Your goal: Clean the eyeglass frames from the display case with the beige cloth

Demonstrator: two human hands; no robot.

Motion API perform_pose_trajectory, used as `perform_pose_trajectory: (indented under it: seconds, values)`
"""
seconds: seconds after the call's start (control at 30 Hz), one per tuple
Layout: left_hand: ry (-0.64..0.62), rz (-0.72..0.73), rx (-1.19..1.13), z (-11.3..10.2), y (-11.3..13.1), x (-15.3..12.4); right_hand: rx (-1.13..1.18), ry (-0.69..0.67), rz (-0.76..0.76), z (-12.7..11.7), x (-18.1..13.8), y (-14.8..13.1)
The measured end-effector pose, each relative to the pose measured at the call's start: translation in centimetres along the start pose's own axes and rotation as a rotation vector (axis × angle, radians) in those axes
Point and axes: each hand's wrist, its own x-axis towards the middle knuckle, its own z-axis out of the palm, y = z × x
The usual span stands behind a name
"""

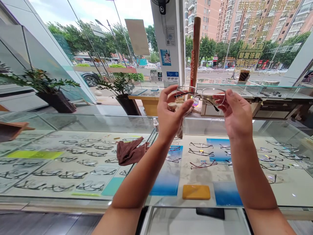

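Both my hands hold up a pair of thin metal-rimmed glasses (214,88) above the glass counter, level with the far window. My left hand (171,112) grips the left side of the frame between thumb and fingers. My right hand (238,114) pinches the rim at the right end, thumb on the near side. The dark-tipped temples point away behind the lenses and are partly hidden. Below, left of my left forearm, a crumpled brown cloth (129,151) lies on the counter. Behind my left wrist stands a small clear spray bottle (156,124), partly covered.
Many glasses lie in rows inside the glass display counter (73,192). A yellow case (196,192) sits near its front edge, and a dark phone-like object (210,213) is below. A brown wooden object (12,130) juts in at left. Potted plants (56,98) stand beyond.
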Motion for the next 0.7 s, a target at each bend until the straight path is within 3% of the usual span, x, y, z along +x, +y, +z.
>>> perform_pose_trajectory:
  seconds: [0.13, 0.23, 0.5, 0.6, 0.7]
  values:
    - [-0.036, -0.004, -0.069, 0.2, -1.8, 0.3, 0.018, 0.034, -0.013, 0.5, -0.3, -0.2]
    - [-0.037, 0.006, -0.086, -0.3, -2.2, 0.7, 0.066, -0.034, 0.047, 0.3, -0.2, -0.6]
    - [-0.285, 0.08, -0.03, -1.7, 0.9, 1.6, 0.155, -0.489, 0.292, -0.9, 0.2, -1.1]
    - [-0.301, 0.073, -0.071, -1.3, 1.7, 1.5, 0.19, -0.548, 0.344, -0.8, 0.2, -0.8]
    - [-0.256, -0.062, -0.181, -0.7, 1.9, 1.2, 0.247, -0.514, 0.388, -0.6, 0.3, -0.5]
